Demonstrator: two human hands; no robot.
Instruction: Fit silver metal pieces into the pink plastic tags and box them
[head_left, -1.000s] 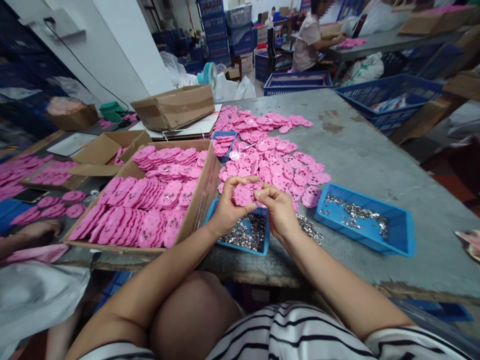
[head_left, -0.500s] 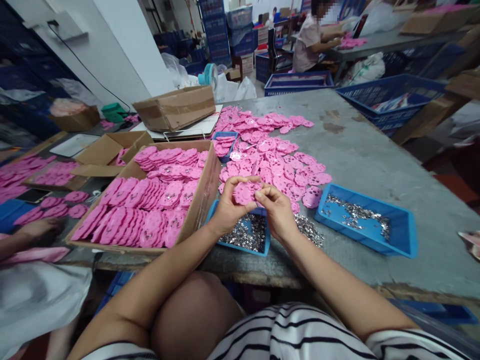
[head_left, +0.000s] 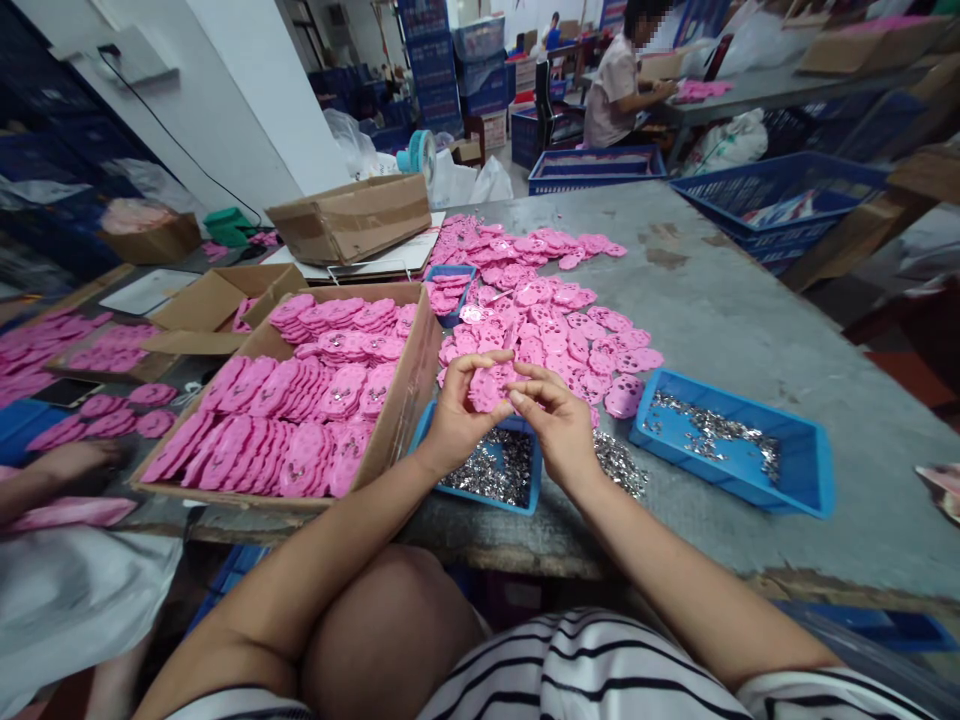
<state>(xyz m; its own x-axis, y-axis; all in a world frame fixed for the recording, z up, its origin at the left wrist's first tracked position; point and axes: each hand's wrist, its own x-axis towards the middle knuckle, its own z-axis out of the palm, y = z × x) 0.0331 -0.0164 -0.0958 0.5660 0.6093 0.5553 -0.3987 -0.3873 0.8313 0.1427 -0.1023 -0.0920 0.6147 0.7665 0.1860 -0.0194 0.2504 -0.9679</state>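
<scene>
Fanned out since a second ago: right hand [head_left: 561,428] fingers, grip now loose, tips just touching pink piece [head_left: 486,388]. Held firmly by left hand [head_left: 456,418] at frame centre, above blue tray [head_left: 486,503] on tabletop [head_left: 712,300]; not yet set down.

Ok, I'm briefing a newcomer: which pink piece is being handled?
Find the cardboard box of pink pieces on the table. Right of it, above a small blue tray of metal bits, the left hand and right hand meet. That pink piece alone is lifted, pinched between them.
</scene>
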